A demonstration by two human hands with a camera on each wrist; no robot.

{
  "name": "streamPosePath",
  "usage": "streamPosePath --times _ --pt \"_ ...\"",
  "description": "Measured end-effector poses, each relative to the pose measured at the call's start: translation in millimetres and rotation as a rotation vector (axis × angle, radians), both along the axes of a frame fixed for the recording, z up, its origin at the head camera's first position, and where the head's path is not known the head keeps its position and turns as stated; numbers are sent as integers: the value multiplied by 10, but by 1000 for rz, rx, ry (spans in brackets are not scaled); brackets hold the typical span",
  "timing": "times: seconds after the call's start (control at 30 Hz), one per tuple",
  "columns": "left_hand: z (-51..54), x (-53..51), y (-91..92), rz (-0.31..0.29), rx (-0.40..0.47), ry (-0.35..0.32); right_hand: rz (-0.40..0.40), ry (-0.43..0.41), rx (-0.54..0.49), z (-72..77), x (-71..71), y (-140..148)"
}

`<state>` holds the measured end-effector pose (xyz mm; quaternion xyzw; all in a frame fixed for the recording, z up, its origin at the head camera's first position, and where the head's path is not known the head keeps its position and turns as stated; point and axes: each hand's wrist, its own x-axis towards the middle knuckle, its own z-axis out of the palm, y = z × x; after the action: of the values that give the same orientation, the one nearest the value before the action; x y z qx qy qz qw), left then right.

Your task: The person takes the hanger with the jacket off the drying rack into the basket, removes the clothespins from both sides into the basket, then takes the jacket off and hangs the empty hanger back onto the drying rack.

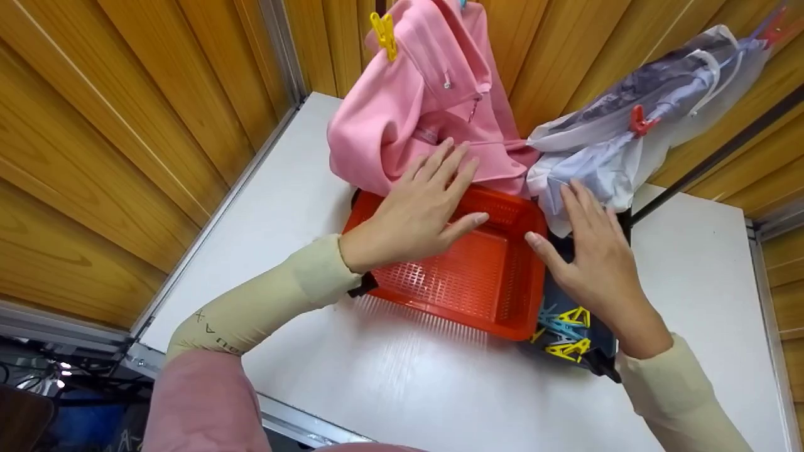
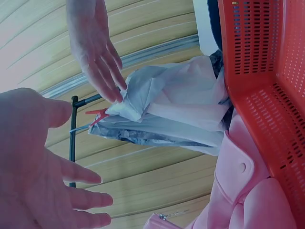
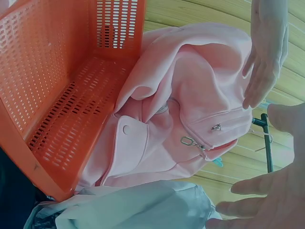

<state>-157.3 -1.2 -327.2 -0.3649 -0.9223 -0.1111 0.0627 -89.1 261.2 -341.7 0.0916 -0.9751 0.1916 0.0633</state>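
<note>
My left hand (image 1: 421,210) is above the back left of a red plastic basket (image 1: 534,295), its fingers straight and pointing toward a pink jacket (image 1: 358,135). The jacket hangs behind the basket with its hem near the rim; a yellow clothespin (image 1: 384,36) grips its upper left. On the right, my right hand (image 1: 600,267) stretches its fingers toward a thin white and grey garment (image 1: 565,135). A red clothespin (image 1: 641,121) is clipped on that garment. Neither hand grips anything. Whether the fingertips touch the cloth, I cannot tell.
Partly under the basket sits a dark container (image 1: 603,333) with several yellow and blue clothespins (image 1: 565,342). A black pole (image 1: 710,160) slants across the right side. Wood-patterned walls (image 1: 119,125) surround the white table (image 1: 389,389). Another red clothespin (image 1: 776,31) is at the top right.
</note>
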Motion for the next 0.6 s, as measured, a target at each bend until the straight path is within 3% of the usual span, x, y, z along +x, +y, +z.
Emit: streamPosePath --times 0.47,0.6 --pt "45 -78 -160 84 49 63 -39 249 -119 -178 -16 -48" --pt "66 -108 -191 95 78 96 -52 256 -150 -231 -12 -44"
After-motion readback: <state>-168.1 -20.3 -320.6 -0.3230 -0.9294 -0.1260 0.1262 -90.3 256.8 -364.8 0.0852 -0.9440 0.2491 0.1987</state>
